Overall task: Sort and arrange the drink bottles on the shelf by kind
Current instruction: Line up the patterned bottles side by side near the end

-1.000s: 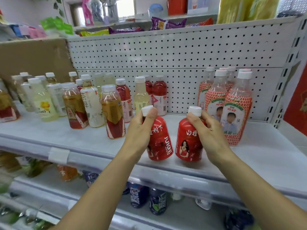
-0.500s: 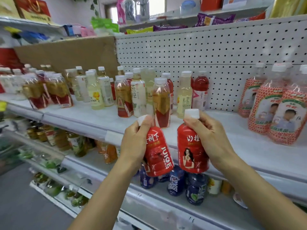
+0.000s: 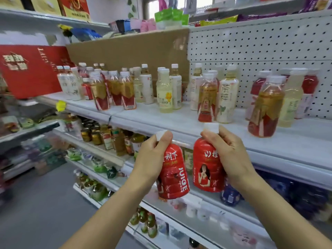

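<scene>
My left hand [image 3: 152, 159] grips a red juice bottle [image 3: 173, 175] by its neck, tilted, in front of the shelf edge. My right hand [image 3: 228, 153] grips a second red juice bottle [image 3: 206, 169] with a white cap, held upright beside the first. Both bottles hang in the air below the white shelf [image 3: 179, 121]. On the shelf stand mixed bottles: amber tea bottles with red labels [image 3: 264, 108], pale yellow bottles [image 3: 164, 92], and white-labelled tea bottles [image 3: 227, 99].
A red gift box [image 3: 30, 71] stands at the shelf's left end. Cardboard [image 3: 129, 51] and white pegboard [image 3: 260, 47] back the shelf. Lower shelves hold jars [image 3: 91, 135] and dark blue bottles [image 3: 230, 194]. Grey floor lies at bottom left.
Both red bottles came off the shelf and moved left with my hands. The view swung left, so the strawberry-patterned bottles at the right went out of sight.
</scene>
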### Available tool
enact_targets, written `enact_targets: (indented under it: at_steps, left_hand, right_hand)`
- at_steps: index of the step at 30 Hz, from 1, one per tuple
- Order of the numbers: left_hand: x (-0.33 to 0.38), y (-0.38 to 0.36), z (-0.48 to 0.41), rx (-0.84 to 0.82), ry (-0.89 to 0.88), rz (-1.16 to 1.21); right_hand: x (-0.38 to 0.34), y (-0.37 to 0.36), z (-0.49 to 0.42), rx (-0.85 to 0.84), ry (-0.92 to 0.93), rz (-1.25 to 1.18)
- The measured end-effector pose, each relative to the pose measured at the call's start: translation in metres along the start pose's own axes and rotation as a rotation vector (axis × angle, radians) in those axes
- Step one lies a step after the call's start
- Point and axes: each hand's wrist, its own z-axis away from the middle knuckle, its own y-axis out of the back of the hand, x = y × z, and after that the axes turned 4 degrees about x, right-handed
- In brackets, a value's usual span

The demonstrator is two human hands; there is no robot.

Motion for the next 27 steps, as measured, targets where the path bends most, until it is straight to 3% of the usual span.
enact_targets:
  at_steps: [6, 12, 17, 22, 27]
  left_hand:
    - [-0.011, 0.058, -0.045, 0.006, 0.018, 0.045]
    - [-0.012, 0.089, -0.123, 0.049, -0.035, 0.035]
    - [-0.004, 0.099, -0.199, 0.05, -0.078, 0.066]
    - [-0.002, 0.099, -0.28, 0.05, -0.222, -0.022]
    - [-0.025, 0.088, -0.348, -0.024, -0.244, -0.108]
  right_hand:
    - [0.009, -0.063, -0.025, -0.013, -0.041, 0.009]
    - [0.014, -0.104, -0.088, -0.003, 0.038, -0.006]
    - [0.021, -0.134, -0.153, 0.05, 0.105, -0.027]
    - [0.036, -0.152, -0.21, 0.12, 0.125, 0.008]
    - [0.055, -0.155, -0.235, 0.18, 0.109, 0.089]
